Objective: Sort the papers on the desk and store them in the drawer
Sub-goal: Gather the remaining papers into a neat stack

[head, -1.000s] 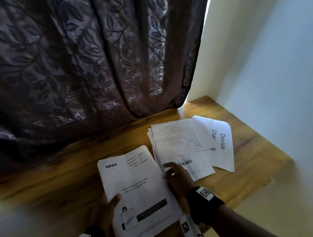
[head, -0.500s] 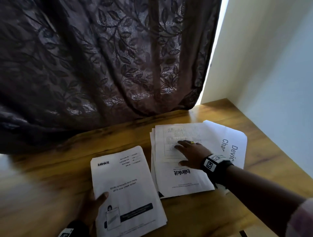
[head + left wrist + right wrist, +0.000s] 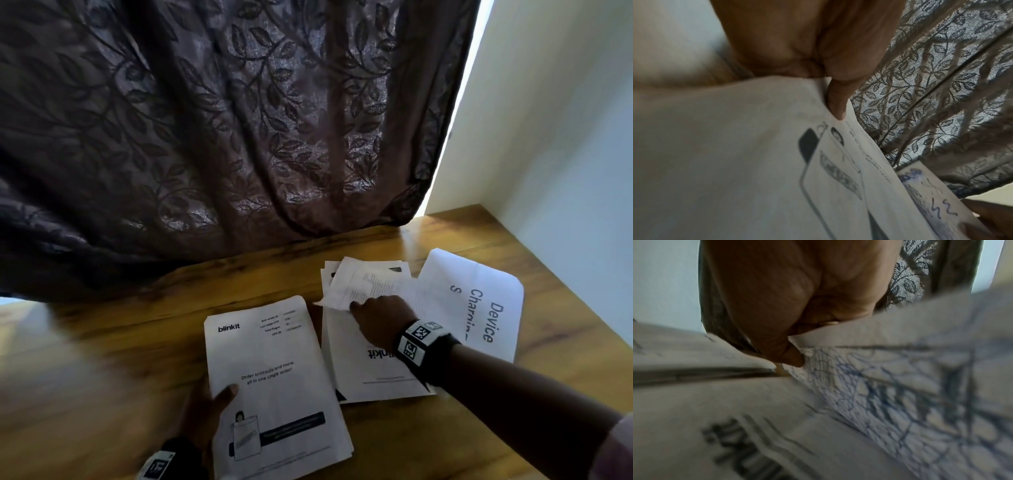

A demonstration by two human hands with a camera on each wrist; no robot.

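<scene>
A stack of white papers (image 3: 274, 377) topped by a "blinkit" sheet lies at the desk's front. My left hand (image 3: 214, 407) grips its lower left edge, thumb (image 3: 835, 104) on top. To its right lies a second pile (image 3: 373, 373) with an upside-down "blinkit" sheet. My right hand (image 3: 376, 317) pinches the top sheet (image 3: 363, 284) of that pile and holds it raised off the pile; the right wrist view shows blue scribbles on the sheet's (image 3: 879, 386) underside. A "Device Charging" sheet (image 3: 479, 301) lies further right.
The wooden desk (image 3: 102, 394) runs along a dark leaf-patterned curtain (image 3: 222, 137) at the back. A white wall (image 3: 565, 137) closes the right side. No drawer is in view.
My right hand went from the near edge of the right pile onto its top sheet, then pinched and lifted that sheet. The left hand kept its hold on the left stack.
</scene>
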